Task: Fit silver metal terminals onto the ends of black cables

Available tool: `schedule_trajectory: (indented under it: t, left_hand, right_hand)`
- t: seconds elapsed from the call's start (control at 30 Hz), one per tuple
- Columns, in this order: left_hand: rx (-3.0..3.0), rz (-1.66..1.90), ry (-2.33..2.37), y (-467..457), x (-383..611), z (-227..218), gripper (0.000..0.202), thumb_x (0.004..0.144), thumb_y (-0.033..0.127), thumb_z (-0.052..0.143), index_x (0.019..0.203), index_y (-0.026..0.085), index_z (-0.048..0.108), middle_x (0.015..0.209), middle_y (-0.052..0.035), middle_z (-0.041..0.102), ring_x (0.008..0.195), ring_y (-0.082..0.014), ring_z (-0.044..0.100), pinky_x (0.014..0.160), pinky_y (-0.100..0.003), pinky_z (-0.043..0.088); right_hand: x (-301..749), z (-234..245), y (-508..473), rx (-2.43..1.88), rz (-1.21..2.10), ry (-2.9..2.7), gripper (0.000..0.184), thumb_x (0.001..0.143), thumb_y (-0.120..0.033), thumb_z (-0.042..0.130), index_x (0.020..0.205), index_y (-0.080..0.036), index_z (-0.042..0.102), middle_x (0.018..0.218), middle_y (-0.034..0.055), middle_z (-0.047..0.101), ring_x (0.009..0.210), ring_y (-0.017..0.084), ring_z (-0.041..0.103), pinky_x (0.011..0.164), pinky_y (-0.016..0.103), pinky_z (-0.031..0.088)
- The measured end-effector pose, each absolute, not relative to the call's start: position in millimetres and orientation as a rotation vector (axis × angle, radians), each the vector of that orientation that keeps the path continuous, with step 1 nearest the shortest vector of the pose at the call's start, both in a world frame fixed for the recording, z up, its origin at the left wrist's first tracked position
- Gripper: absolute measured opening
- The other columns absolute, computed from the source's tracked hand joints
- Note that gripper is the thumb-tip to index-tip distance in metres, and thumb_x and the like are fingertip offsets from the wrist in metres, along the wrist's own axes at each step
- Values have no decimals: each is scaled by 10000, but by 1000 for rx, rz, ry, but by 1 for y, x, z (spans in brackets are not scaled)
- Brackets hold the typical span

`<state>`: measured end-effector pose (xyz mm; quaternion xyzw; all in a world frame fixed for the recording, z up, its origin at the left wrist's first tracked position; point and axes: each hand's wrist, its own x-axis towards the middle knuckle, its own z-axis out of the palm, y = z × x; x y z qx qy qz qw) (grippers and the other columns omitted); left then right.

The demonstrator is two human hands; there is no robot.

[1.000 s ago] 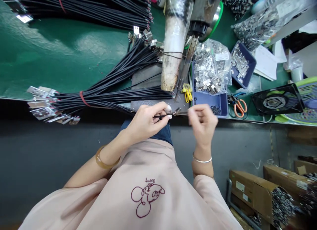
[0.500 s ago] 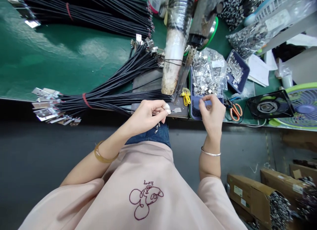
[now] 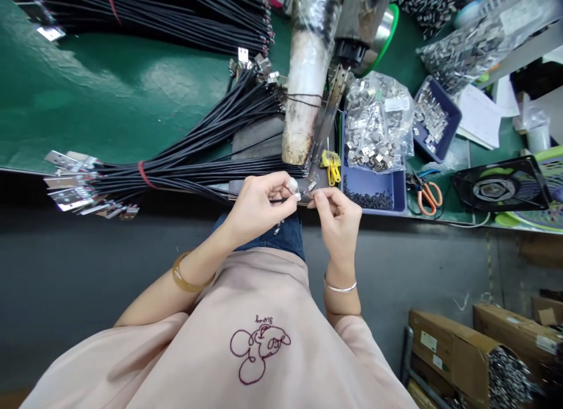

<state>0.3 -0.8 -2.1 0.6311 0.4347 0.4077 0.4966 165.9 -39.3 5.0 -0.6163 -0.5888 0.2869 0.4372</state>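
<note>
My left hand (image 3: 259, 206) is closed in a pinch on the end of a thin black cable (image 3: 281, 200) at the table's front edge. A taped fingertip shows on it. My right hand (image 3: 336, 215) is right beside it, fingers pinched on a small metal clip (image 3: 312, 186) held against the cable's end. A bundle of black cables (image 3: 185, 171) tied with a red band lies to the left, metal plates at its far end. A blue tray (image 3: 373, 189) with small dark parts and a bag of metal clips (image 3: 373, 130) sits just right of my hands.
A wrapped cylinder of a machine (image 3: 308, 86) stands behind my hands. Yellow snips (image 3: 333, 165), orange-handled scissors (image 3: 424, 192), a second blue tray (image 3: 433, 118) and a black fan (image 3: 497, 186) lie to the right. More cable bundles (image 3: 153, 13) fill the back. Cardboard boxes (image 3: 461, 350) stand on the floor.
My right hand went to the blue tray half a second ago and has come back left to meet my left hand with a small clip. My left hand stayed put.
</note>
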Motion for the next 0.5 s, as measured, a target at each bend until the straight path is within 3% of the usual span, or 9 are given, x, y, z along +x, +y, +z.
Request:
schedule_trajectory:
  t: [0.5]
  left_hand:
    - [1606, 993, 1061, -2, 0, -3, 23, 750, 149, 628, 746, 144, 607, 617, 30, 555, 553, -60, 445, 526, -165, 385]
  right_hand:
    - [161, 4, -42, -1583, 629, -1533, 298, 975, -405, 570, 779, -197, 653, 677, -25, 656, 531, 79, 488, 533, 240, 386]
